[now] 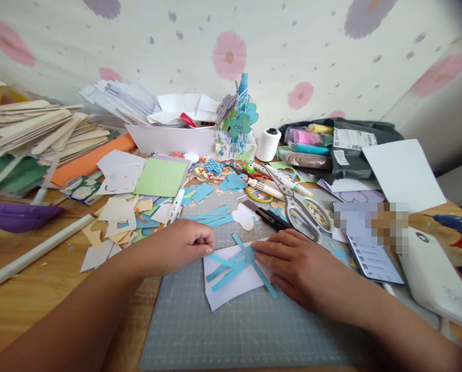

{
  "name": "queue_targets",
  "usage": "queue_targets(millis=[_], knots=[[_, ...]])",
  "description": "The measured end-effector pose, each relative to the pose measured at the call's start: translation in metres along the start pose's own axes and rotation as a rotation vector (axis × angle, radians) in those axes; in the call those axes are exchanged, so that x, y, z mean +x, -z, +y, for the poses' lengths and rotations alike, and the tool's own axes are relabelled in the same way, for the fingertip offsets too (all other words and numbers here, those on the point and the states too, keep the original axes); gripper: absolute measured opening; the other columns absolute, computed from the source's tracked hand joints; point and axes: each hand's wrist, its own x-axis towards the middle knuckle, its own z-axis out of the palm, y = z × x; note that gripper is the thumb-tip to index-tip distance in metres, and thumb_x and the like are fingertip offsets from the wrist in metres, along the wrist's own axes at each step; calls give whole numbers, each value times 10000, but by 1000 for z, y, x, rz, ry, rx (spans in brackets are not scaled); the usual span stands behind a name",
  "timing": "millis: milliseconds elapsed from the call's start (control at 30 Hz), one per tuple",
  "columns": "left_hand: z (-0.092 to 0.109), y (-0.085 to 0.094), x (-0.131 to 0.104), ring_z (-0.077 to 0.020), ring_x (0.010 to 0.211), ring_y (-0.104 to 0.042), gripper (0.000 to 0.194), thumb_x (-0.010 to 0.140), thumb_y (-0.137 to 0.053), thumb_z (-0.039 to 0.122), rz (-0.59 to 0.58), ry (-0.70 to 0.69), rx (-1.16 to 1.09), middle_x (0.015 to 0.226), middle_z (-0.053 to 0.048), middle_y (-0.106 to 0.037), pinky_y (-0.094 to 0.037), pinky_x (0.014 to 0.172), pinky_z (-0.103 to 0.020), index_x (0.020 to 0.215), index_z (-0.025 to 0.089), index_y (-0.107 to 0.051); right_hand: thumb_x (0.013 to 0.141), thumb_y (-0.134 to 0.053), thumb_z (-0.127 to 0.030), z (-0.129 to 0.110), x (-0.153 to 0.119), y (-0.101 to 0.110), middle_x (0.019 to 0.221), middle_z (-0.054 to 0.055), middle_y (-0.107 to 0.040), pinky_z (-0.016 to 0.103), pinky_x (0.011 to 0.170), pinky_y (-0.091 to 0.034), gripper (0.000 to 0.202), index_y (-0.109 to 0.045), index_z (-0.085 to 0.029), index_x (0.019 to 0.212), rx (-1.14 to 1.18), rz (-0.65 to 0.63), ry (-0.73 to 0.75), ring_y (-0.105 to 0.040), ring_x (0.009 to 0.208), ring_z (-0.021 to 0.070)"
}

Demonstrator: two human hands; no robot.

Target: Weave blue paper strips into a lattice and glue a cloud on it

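Observation:
My left hand (188,245) is closed in a pinch on the end of a narrow blue paper strip (221,259), whose other end lies over a white sheet of paper (225,297). My right hand (292,263) lies flat with fingers stretched out, pressing on the sheet's right part. Several blue strips cross each other on this sheet, and one long strip (267,281) reaches past its lower edge. More loose blue strips (213,216) lie just beyond, beside a white paper flower cutout (244,217). All this rests on a grey cutting mat (231,341).
Behind my right hand are a black utility knife (269,216) and scissors (298,209). A phone (373,258), a white power bank (434,274) and a blue glue gun (459,232) are at right. Paper scraps (116,214) and a white stick (37,253) lie left.

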Motion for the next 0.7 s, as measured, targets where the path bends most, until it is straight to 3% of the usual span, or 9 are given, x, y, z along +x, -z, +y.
queue_targets(millis=[133, 233, 300, 400, 567, 700], knots=[[4, -3, 2, -138, 637, -504, 173, 846, -484, 291, 12, 32, -41, 643, 45, -529, -348, 578, -226, 740, 203, -589, 979, -428, -229, 0, 0, 1, 1356, 36, -573, 444, 974, -406, 295, -617, -180, 1200, 2, 2, -1, -536, 1103, 243], [4, -4, 1, -142, 613, -531, 204, 873, -452, 283, -9, 31, -98, 659, 48, -565, -361, 559, -228, 953, 232, -633, 977, -432, -230, -1, 0, 1, 1354, 37, -573, 449, 973, -403, 286, -619, -181, 1188, -1, -2, -3, -535, 1100, 244], [5, -5, -1, -151, 700, -588, 260, 876, -445, 242, -12, -39, -66, 774, 34, -648, -393, 629, -231, 1049, 259, -637, 978, -428, -230, -1, 0, 1, 1351, 38, -576, 452, 970, -403, 282, -624, -181, 1175, -1, -2, -2, -536, 1097, 244], [10, -7, -5, -172, 867, -621, 273, 870, -455, 185, 1, -148, 76, 954, 16, -696, -398, 743, -244, 1022, 281, -659, 976, -433, -226, -2, 1, 1, 1341, 40, -584, 451, 961, -407, 272, -632, -182, 1157, 2, 6, -5, -542, 1084, 245], [25, -13, -14, -182, 775, -619, 217, 906, -428, 185, -38, -149, 290, 835, -5, -667, -389, 672, -260, 876, 245, -634, 967, -449, -212, -2, 1, 2, 1323, 47, -597, 448, 956, -412, 264, -638, -184, 1150, 8, 18, -2, -550, 1074, 245], [27, -15, -17, -182, 790, -613, 113, 863, -513, 190, -66, -166, 330, 850, 5, -645, -392, 677, -264, 874, 245, -610, 960, -467, -212, -1, 1, 1, 1318, 50, -602, 447, 954, -418, 265, -634, -187, 1163, 14, 37, 3, -551, 1080, 244]])
